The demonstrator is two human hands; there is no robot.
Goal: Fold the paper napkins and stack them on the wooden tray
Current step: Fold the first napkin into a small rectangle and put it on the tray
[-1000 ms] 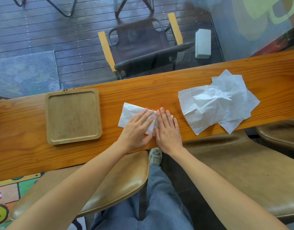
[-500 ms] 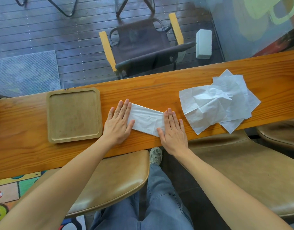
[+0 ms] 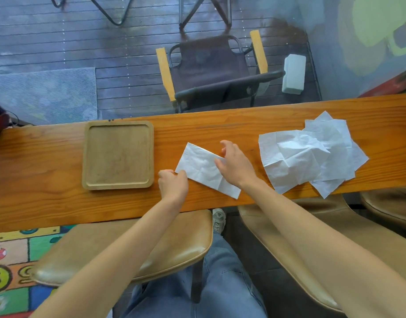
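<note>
1. Left hand [image 3: 173,183] pinches the folded napkin's [image 3: 203,168] near-left corner; right hand [image 3: 235,165] grips its right end, mid-counter.
2. Second fold under way, I'd say; next, bring ends together, then the wooden tray [image 3: 118,154] at left.

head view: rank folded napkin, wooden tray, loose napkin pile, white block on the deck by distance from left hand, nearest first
1. folded napkin: its near-left corner is pinched by the left hand.
2. wooden tray: just left of the hand.
3. loose napkin pile: far right on the counter.
4. white block: beyond the counter, upper right.
</note>
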